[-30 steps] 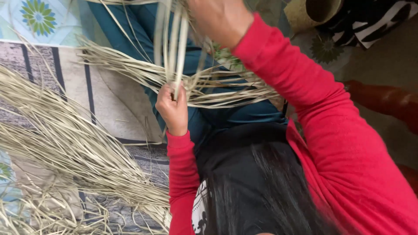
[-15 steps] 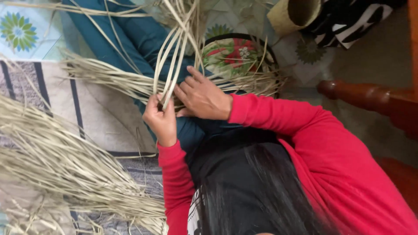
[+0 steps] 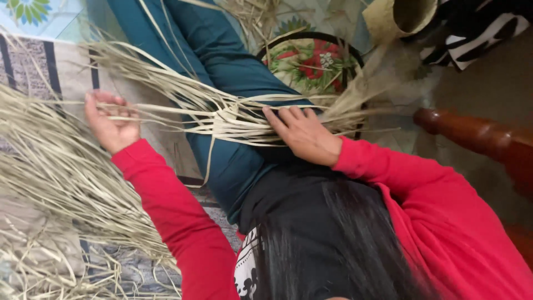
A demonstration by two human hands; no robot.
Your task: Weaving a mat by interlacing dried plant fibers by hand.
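Note:
Pale flat straw strips (image 3: 222, 114) lie crossed and knotted over my teal-trousered leg (image 3: 233, 61). My right hand (image 3: 302, 133) lies on top of them with fingers stretched out together, pinning the bundle against the thigh. My left hand (image 3: 111, 119) is out to the left, palm up, its fingers curled around a few long strips that run back to the knot. Both arms are in red sleeves. My dark hair (image 3: 333, 244) fills the bottom of the view.
A big loose heap of straw (image 3: 50, 183) covers the patterned mat (image 3: 50, 61) on the left. A round bowl with a red and green flower pattern (image 3: 311, 61) sits past my knee. A woven straw cup (image 3: 405, 16) stands top right, with a brown wooden furniture leg (image 3: 477, 139) at the right.
My left hand has swung out to the left, drawing strips with it. My right hand has come down from the upright strips and flattened onto the bundle on my leg.

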